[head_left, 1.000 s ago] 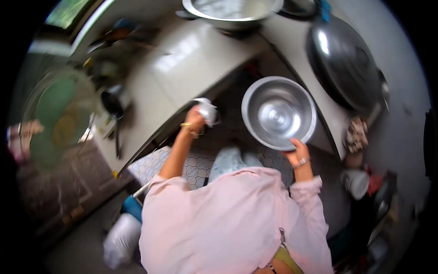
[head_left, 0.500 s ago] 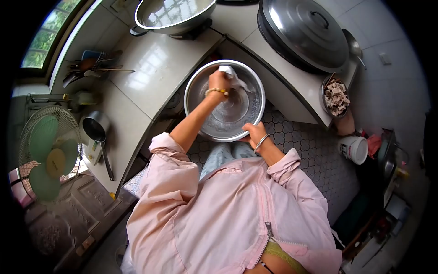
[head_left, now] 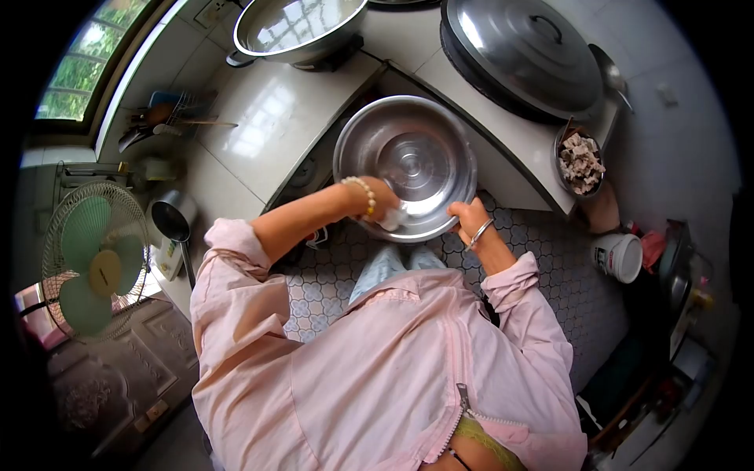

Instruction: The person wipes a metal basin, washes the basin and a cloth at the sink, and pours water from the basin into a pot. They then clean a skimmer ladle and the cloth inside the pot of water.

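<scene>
A metal basin (head_left: 412, 161) is held in front of my body, tilted so that its ringed inside faces me. My left hand (head_left: 377, 198), with a beaded bracelet at its wrist, is closed on a white cloth (head_left: 394, 218) pressed to the near inner wall of the basin. The hand hides part of the cloth, which may be paper. At the basin's near right rim, my right hand (head_left: 469, 217) grips the edge with the thumb on top; its other fingers are mostly hidden behind the basin.
A wok (head_left: 298, 23) stands on the left counter, near a saucepan (head_left: 173, 216) and a fan (head_left: 98, 267). On the right counter are a large lidded pan (head_left: 522, 55), a ladle (head_left: 611, 74) and a bowl of pale chunks (head_left: 581, 165). A white bucket (head_left: 619, 257) is at the right.
My left hand has moved the cloth from the basin's far inner side down to its near wall. The basin and my right hand have shifted slightly right.
</scene>
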Demonstrator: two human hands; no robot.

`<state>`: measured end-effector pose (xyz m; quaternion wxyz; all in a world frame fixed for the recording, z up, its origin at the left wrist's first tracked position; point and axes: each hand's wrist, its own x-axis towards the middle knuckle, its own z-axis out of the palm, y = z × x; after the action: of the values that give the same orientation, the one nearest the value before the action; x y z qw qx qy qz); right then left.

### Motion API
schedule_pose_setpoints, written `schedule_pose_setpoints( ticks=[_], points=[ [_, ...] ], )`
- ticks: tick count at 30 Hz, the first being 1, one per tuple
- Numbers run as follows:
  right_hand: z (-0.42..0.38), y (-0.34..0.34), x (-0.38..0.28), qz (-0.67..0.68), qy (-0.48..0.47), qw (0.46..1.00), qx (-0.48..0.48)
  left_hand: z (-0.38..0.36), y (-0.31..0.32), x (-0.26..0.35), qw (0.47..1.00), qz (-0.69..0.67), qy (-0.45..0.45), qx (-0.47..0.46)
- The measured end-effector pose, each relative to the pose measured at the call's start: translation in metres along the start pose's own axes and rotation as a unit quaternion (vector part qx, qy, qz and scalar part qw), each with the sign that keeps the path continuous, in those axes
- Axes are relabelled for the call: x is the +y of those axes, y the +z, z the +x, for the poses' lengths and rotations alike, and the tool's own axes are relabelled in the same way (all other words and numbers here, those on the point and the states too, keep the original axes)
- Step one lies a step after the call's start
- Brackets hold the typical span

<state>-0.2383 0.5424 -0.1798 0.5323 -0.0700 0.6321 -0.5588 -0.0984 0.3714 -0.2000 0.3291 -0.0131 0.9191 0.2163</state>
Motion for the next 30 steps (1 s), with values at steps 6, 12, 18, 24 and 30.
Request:
schedule_pose_setpoints(
  ticks=[6,12,18,24,30],
  points=[
    [0.015,-0.014,0.001,-0.003,0.073,0.997,0.011,-0.022,-0.088,-0.006,0.911,0.288,0.037,0.292],
    [-0.009,0.018,-0.010,0.039,0.056,0.997,-0.045,0.001,-0.118,-0.041,0.802,0.484,0.150,0.317],
    [0.000,0.012,-0.006,0.066,-0.075,0.994,0.041,0.021,-0.044,-0.057,0.871,0.354,-0.019,0.341],
    [0.033,-0.001,0.028,0.004,-0.159,0.986,0.042,0.031,0.008,0.016,0.978,-0.037,-0.083,0.188],
    [0.032,0.007,0.023,0.047,-0.087,0.993,0.070,0.038,0.011,0.043,0.847,-0.488,-0.002,0.209]
  ],
)
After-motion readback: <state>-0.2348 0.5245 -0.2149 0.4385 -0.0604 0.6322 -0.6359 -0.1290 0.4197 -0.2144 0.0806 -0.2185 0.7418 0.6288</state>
